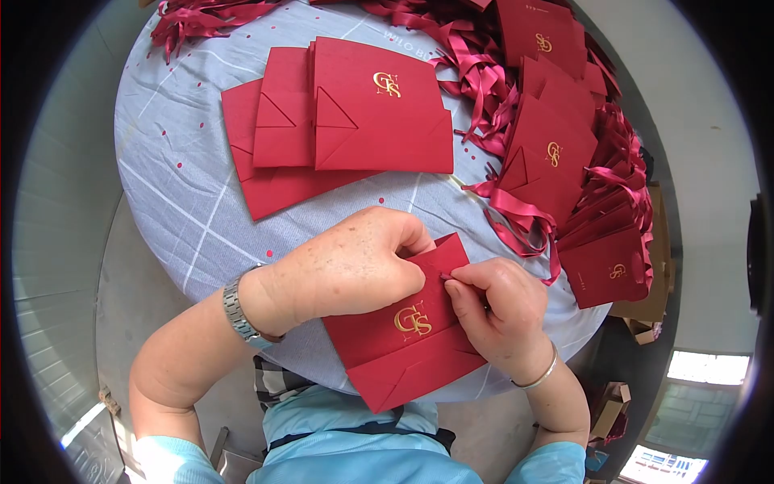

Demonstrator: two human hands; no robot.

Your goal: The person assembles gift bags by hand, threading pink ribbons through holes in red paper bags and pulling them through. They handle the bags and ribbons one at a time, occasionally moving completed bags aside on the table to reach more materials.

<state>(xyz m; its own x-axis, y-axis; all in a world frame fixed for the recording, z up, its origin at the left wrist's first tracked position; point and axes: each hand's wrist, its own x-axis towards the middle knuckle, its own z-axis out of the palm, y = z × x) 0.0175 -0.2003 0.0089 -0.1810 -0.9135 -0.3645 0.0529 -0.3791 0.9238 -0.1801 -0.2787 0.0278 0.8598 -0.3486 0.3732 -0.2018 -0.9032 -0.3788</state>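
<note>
A red paper bag with a gold logo (403, 355) lies at the table's near edge, its opening turned away from me. My left hand (355, 262), with a metal watch at the wrist, is closed at the bag's top edge, its fingertips hidden behind the edge. My right hand (500, 310), a thin bangle at its wrist, pinches a small dark red ribbon end (445, 277) between thumb and forefinger against the bag's upper right front. The two hands are close together but apart.
Flat red bags (379, 113) lie stacked beyond my hands. More bags with ribbon handles (552, 153) overlap along the right side, and loose ribbons (218, 16) lie at the far left of the round table with its pale cloth (193, 194). Cardboard boxes (657, 298) stand beyond the right edge.
</note>
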